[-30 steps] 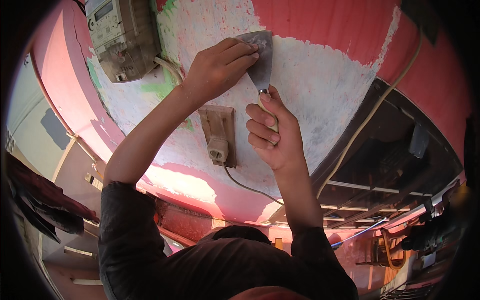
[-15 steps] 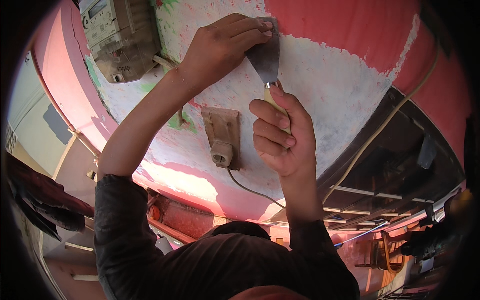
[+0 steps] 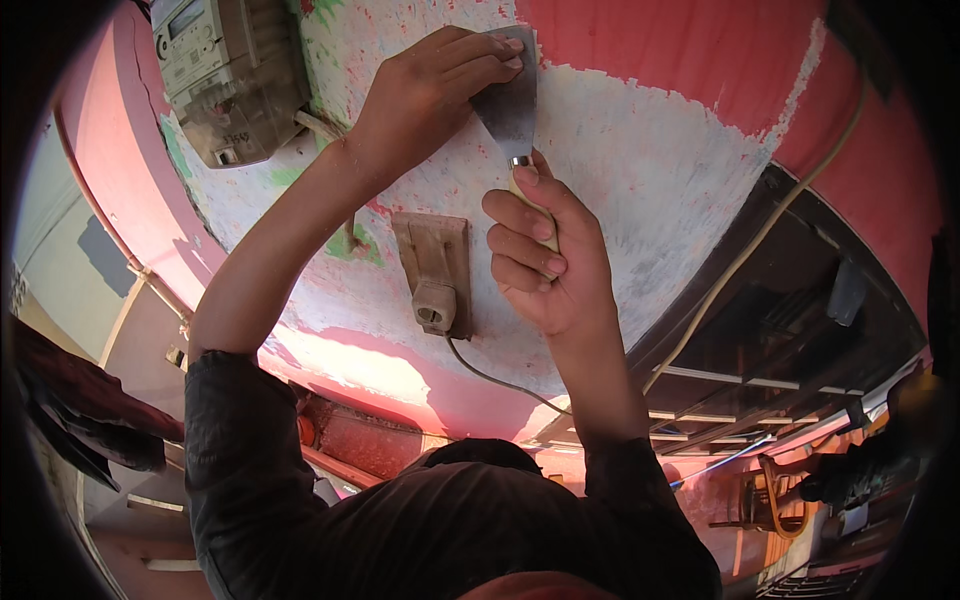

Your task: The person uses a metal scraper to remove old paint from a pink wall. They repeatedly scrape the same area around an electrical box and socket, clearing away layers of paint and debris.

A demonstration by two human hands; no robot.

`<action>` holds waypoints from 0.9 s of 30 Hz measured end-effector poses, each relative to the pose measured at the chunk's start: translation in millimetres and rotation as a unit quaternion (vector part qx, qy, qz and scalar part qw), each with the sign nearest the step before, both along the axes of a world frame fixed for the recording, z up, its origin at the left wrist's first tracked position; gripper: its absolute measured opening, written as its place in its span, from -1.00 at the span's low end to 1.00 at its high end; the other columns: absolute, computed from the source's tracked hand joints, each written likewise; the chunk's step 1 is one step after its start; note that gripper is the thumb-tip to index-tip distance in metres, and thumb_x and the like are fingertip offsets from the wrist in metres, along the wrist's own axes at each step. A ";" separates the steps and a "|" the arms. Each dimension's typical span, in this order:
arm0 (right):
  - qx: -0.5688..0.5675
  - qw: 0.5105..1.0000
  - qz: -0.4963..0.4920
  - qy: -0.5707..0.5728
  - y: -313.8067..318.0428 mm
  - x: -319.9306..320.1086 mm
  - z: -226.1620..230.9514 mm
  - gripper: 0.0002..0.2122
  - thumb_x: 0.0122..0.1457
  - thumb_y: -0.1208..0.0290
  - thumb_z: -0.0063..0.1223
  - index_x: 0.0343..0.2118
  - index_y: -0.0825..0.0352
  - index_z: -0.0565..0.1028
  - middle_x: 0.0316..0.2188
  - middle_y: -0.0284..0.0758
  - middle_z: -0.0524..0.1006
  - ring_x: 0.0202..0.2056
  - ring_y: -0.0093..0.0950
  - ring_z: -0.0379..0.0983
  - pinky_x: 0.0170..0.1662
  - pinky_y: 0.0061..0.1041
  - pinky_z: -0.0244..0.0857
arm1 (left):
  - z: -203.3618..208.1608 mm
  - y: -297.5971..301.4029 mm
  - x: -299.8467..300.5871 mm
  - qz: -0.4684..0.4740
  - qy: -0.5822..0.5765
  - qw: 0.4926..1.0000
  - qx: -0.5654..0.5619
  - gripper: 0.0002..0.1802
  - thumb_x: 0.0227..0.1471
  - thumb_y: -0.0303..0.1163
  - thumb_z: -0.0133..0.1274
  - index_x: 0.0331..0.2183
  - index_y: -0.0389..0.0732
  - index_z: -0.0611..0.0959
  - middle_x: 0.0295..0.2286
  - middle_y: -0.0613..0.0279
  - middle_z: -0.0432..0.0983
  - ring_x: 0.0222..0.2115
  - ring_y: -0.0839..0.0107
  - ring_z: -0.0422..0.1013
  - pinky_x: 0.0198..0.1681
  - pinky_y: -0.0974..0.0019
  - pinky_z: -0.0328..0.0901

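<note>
My right hand [image 3: 553,250] is wrapped round the pale handle of a scraper [image 3: 509,115], which points upward. Its wide metal blade lies against the wall [image 3: 640,190], at the ragged border between red paint and the bared whitish surface. From the left, my left hand [image 3: 430,95] presses its fingertips on the flat of the blade near the top edge. The left palm is hidden from view. Below the hands, a wooden socket board [image 3: 437,245] with a socket [image 3: 434,306] is fixed to the wall.
An electricity meter [image 3: 225,85] hangs at the upper left. A cable [image 3: 500,379] droops from the socket, and another cable [image 3: 745,255] runs beside the dark window frame [image 3: 770,290] on the right. Dark cloth [image 3: 90,410] hangs at the far left; a wooden chair [image 3: 775,500] stands lower right.
Both hands and the scraper have shifted slightly left and up along the paint border. The view has moved a little too. The grip on the tool is unchanged.
</note>
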State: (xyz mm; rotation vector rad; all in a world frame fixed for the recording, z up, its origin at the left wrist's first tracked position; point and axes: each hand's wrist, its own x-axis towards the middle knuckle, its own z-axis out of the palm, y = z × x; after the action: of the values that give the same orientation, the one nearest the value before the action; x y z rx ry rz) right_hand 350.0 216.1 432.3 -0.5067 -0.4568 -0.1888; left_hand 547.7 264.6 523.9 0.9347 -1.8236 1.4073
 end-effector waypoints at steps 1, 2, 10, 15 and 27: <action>-0.002 1.000 -0.004 0.002 -3.0 2.6 9.9 -0.80 0.46 0.39 -0.17 -0.13 0.06 0.56 -0.62 -0.54 0.26 -0.76 -0.76 0.04 -0.75 -0.72 -0.13 | 11.4 0.3 -1.3 0.008 0.018 1.000 -0.005 -0.54 -0.26 -0.81 0.10 -0.25 -0.22 0.73 -0.16 0.28 0.68 -0.16 0.26 0.60 -0.15 0.30 0.54; -0.002 1.000 -0.001 0.003 -6.8 10.5 27.5 -0.81 0.46 0.39 -0.16 -0.14 0.05 0.56 -0.63 -0.55 0.25 -0.76 -0.76 0.03 -0.75 -0.72 -0.14 | 21.8 5.0 -2.8 0.024 0.034 0.999 -0.008 -0.52 -0.27 -0.85 0.06 -0.25 -0.24 0.74 -0.16 0.26 0.69 -0.14 0.26 0.61 -0.11 0.31 0.55; -0.099 0.984 -0.116 0.095 -11.3 -16.6 -5.4 -0.79 0.44 0.42 -0.13 -0.04 -0.09 0.50 -0.61 -0.55 0.26 -0.76 -0.78 -0.01 -0.76 -0.72 -0.16 | -26.7 9.5 -22.7 0.060 0.029 0.997 0.023 -0.62 -0.13 -0.67 0.14 -0.18 -0.19 0.69 -0.02 0.24 0.58 -0.04 0.22 0.54 -0.09 0.24 0.52; -0.161 0.944 -0.222 0.182 -25.9 -111.9 -81.0 -0.73 0.36 0.53 -0.02 0.08 0.14 0.34 -0.59 -0.48 0.28 -0.74 -0.75 0.05 -0.69 -0.69 -0.13 | -118.6 61.7 -76.1 -0.025 0.093 0.976 0.194 -0.71 -0.09 -0.61 0.22 -0.23 -0.18 0.71 0.00 0.19 0.58 -0.07 0.19 0.57 -0.09 0.19 0.54; -0.095 0.844 -0.413 0.328 77.7 -249.2 -254.7 -0.54 0.30 0.63 0.09 0.22 0.18 0.29 -0.49 -0.49 0.39 -0.64 -0.73 0.23 -0.60 -0.69 0.04 | -317.4 27.5 -189.5 -0.351 0.321 0.550 0.687 -0.77 0.13 -0.44 0.22 -0.16 -0.31 0.70 -0.22 0.12 0.67 -0.15 0.23 0.59 -0.02 0.21 0.43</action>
State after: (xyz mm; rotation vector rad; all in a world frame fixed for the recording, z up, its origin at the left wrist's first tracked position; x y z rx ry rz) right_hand 100.8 293.8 177.6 -0.9032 0.4543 -0.7773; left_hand 358.3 292.1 206.5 0.8974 -2.0055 -1.0651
